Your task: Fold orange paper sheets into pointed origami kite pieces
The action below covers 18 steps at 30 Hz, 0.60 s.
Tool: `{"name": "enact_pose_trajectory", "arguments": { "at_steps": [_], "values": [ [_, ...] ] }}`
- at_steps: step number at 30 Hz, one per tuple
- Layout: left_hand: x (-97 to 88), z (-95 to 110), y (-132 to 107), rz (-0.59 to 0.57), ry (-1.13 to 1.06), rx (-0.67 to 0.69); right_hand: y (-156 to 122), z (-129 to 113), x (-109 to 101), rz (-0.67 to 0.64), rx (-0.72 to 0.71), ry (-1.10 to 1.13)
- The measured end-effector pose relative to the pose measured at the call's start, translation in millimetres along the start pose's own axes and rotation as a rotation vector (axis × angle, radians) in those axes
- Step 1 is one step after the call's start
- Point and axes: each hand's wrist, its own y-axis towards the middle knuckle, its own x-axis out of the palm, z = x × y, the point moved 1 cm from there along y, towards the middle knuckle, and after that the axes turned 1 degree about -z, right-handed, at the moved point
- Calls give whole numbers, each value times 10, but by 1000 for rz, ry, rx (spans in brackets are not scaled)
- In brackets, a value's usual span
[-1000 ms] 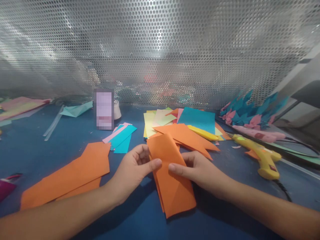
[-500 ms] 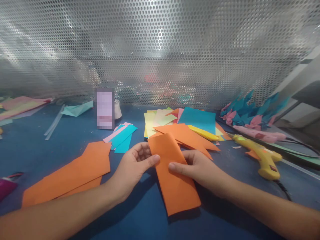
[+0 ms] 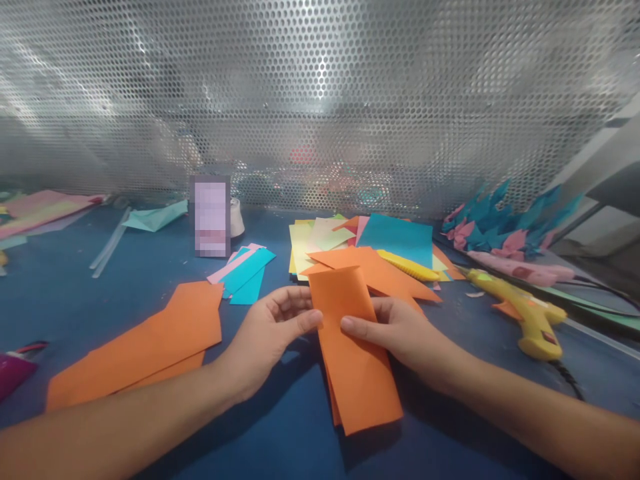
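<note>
Landmark: stack of coloured sheets (image 3: 395, 240), lying on the blue table (image 3: 65, 300) below the perforated metal screen (image 3: 320, 100).
Folded orange paper (image 3: 357, 353): a long strip in front of the stack, on your side of it. Its far end overlaps the stack's orange sheets in view, and its near end points toward you. A second layer shows along the lower left edge. Whether the strip touches the table, you cannot tell.
Left hand (image 3: 267, 337): in front of the stack, to its left. It pinches the strip's left edge, thumb on top and fingers curled beneath.
Right hand (image 3: 400, 333): directly in front of the stack. It grips the strip's right edge, with the thumb pressed flat on the upper face and the fingers tucked behind.
Loose orange sheets (image 3: 150, 343): well left of the stack and nearer you, flat and overlapping.
Teal and pink strips (image 3: 245, 270): just left of the stack.
Glue gun (image 3: 530, 317): yellow, right of the stack, lying on its side.
Teal and pink paper shapes (image 3: 500, 227): right of the stack, against the screen.
</note>
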Motion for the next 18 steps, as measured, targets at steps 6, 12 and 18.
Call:
{"name": "enact_pose_trajectory", "arguments": {
  "at_steps": [6, 12, 18],
  "values": [
    [-6, -3, 15, -36, -54, 6, 13, -9, -8, 39, 15, 3],
    [-4, -8, 7, -33, -63, 20, 10, 10, -20, 35, -11, 18],
    [-3, -20, 14, -38, -79, 27, 8, 20, -3, 58, -8, 5]
  ]
}}
